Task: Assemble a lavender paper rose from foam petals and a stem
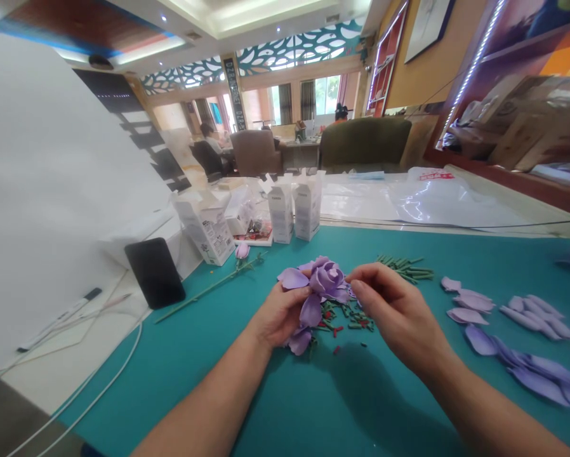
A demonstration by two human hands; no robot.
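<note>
A purple flower (327, 279) with several spread petals is held over the middle of the green mat (209, 355). My left hand (281, 312) grips it from the left, thumb across a petal. At its right edge my right hand (384, 301) has thumb and forefinger pinched together by a petal; whatever lies between them is too small to make out. Small green and red pieces (349, 314) are scattered beneath the flower. Purple petals (527, 368) and paler petals (470, 301) lie in groups at the right. Behind my right hand is a pile of green stems (409, 270).
A pink rosebud on a long green stem (209, 291) lies at left, beside a black phone (155, 273). White boxes (281, 209) stand along the mat's back edge. White cables (118, 374) cross the left edge. People sit in the background.
</note>
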